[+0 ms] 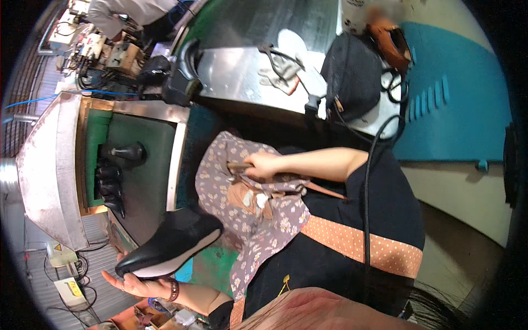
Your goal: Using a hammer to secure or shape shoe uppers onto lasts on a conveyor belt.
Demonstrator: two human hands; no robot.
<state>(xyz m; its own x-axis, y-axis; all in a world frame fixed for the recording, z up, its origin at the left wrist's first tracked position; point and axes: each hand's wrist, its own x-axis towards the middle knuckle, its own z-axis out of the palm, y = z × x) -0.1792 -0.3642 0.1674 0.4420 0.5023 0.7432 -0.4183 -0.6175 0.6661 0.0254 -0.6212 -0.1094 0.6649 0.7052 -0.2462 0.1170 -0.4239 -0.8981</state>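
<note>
Loose dark hair strands [440, 305] hang nearest the lens. Beyond, floral apron [212, 165] across the lap. Left hand [140, 286] grips a smooth black shoe [181, 236] by its toe end, out beside the apron, pale sole tipped partly toward the camera. Right hand [264, 165] is closed around a wooden stick [238, 165] above the apron; whether it carries a working end, cannot tell.

Handling, as I judge it: support the toe from beneath, fingers off the glossy upper; steady the far end; hold the stick clear of the leather.

Counts: one shoe in hand, one stick, one bracelet [174, 290], one black bag [352, 77], one hooded cabinet [55, 170]. Inside that, several dark shoes [129, 151], overlapping, at least three. Grey work gloves [280, 71] on the bench: one or two, unclear.
</note>
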